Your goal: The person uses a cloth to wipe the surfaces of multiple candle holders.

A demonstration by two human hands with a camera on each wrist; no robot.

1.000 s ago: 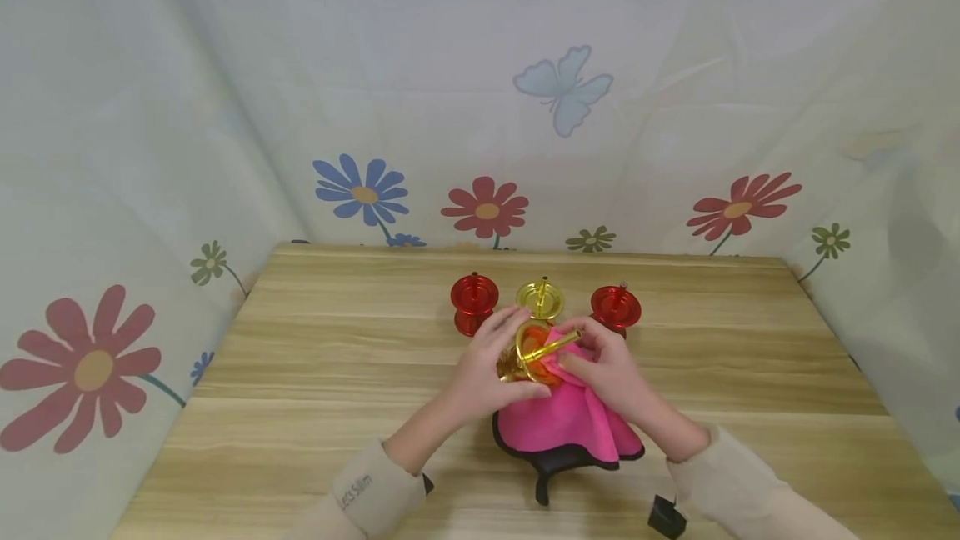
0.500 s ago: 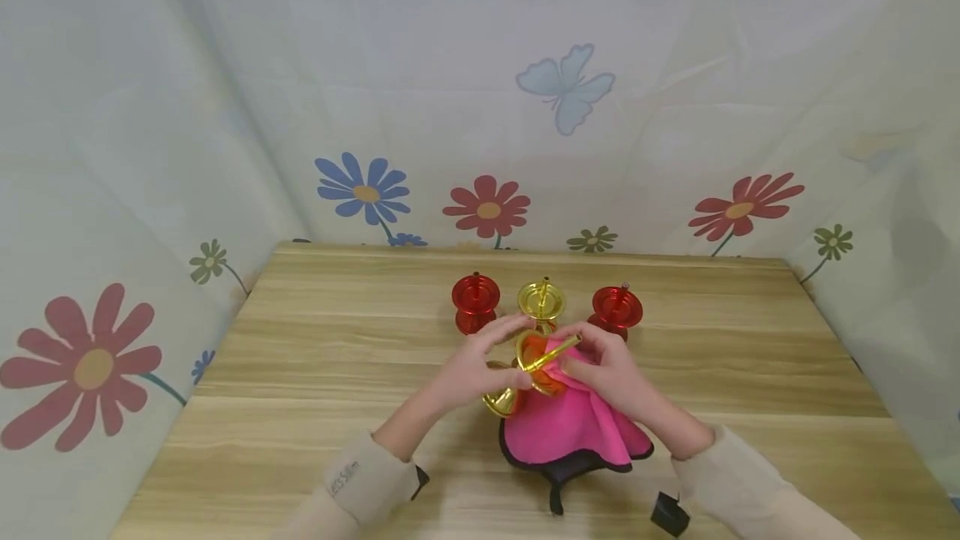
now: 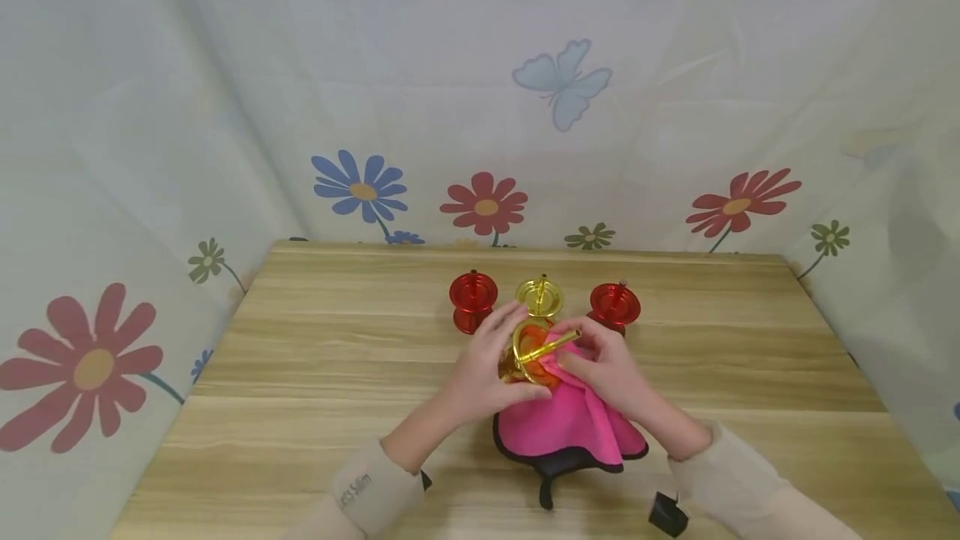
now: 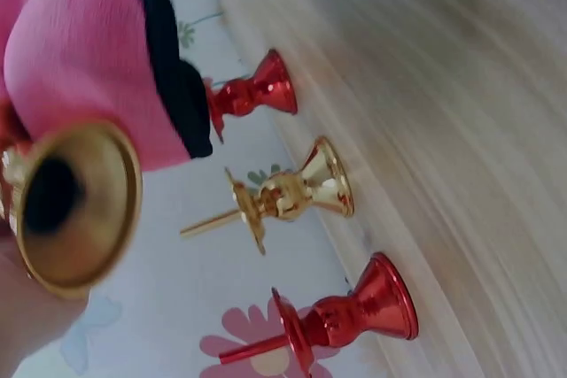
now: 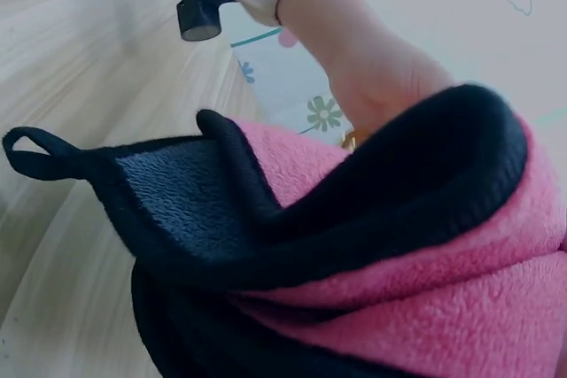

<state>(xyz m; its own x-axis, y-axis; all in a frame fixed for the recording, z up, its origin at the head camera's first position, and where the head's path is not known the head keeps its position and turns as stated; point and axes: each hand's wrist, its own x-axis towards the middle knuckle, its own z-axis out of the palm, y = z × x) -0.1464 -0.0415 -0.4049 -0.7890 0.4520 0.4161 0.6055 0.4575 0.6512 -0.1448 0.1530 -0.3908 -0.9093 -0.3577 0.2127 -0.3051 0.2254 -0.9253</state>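
Note:
A shiny gold candle holder (image 3: 551, 347) is tilted in my left hand (image 3: 476, 373), its spike pointing up to the right. Fingers and thumb curve round its dish. My right hand (image 3: 611, 365) pinches a pink cloth (image 3: 555, 423) against the inside of the dish, beside the spike. The cloth hangs below both hands, showing a black edge and a grey underside in the right wrist view. From the left wrist, the hollow round base of the held candle holder (image 4: 115, 210) faces the camera. Much of its stem is hidden behind the left hand.
Behind the hands stand a red candle holder (image 3: 473, 294), a gold candle holder (image 4: 288, 196) and another red candle holder (image 3: 615, 305), in a row on the wooden table (image 3: 337, 315). A curtain (image 3: 420, 90) printed with flowers hangs behind the table.
Half a second ago the left hand was lower and the candle holder's base showed below it. Hand and holder have swung back up. The right hand keeps the cloth at the dish.

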